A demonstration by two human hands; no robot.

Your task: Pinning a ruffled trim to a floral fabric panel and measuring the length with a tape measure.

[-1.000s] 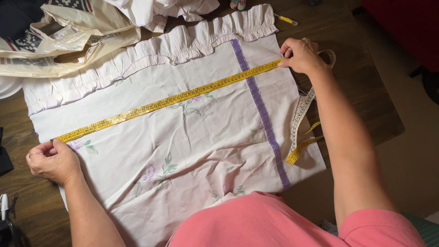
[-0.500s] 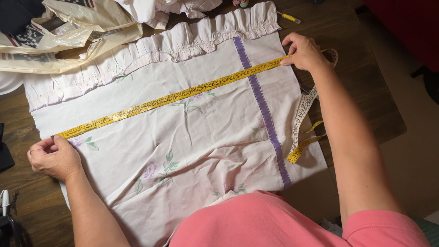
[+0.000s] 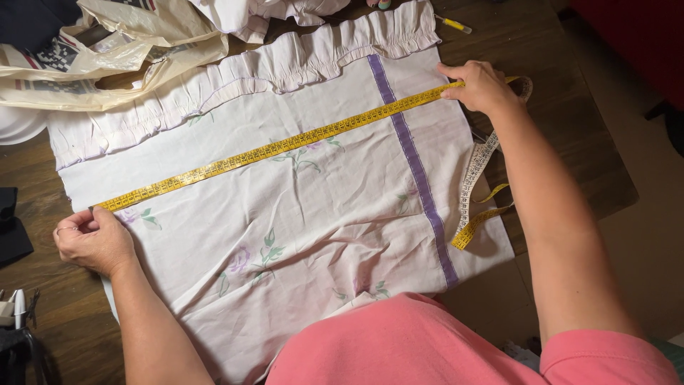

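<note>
- We look down on a dark wooden table point(image 3: 570, 142), its planks worn and lit softly from above.
- Past the table's right edge we see pale floor point(image 3: 652, 235).
- Red furniture point(image 3: 634, 36) fills the upper right corner.

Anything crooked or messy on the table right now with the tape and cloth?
Nothing damaged or spilled. The yellow tape measure runs taut across the floral cloth between left hand and right hand; its spare length dangles loosely off the cloth's right edge.
</note>
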